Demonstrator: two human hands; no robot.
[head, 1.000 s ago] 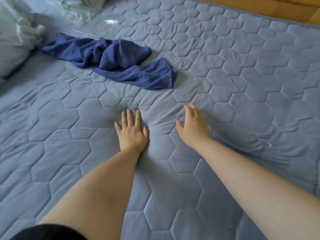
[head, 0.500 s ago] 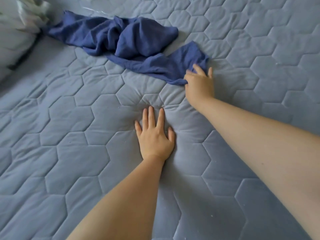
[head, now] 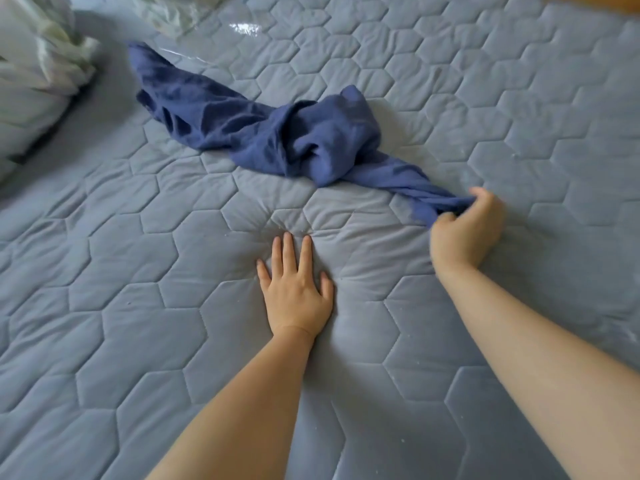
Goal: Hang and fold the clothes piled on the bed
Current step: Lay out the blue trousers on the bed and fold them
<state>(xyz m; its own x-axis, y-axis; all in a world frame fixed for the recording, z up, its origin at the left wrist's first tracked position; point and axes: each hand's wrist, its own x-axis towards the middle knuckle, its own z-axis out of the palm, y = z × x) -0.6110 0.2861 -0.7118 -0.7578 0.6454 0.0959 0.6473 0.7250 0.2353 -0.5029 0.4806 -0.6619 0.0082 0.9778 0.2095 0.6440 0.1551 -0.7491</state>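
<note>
A crumpled dark blue garment (head: 277, 133) lies stretched across the grey-blue quilted bed cover (head: 121, 306), running from the upper left toward the right. My right hand (head: 465, 230) grips the garment's near right end, fingers curled round the cloth. My left hand (head: 294, 289) rests flat on the cover below the garment, fingers straight and spread, not touching the cloth.
A pale bundle of bedding or pillows (head: 38, 64) sits at the far left. A clear plastic bag with light fabric (head: 180, 12) lies at the top. A strip of wooden floor (head: 620, 3) shows at the top right corner.
My right hand reached the garment's end, closed on it and pulled it right and toward me, stretching the cloth out. My left hand stayed pressed on the cover.
</note>
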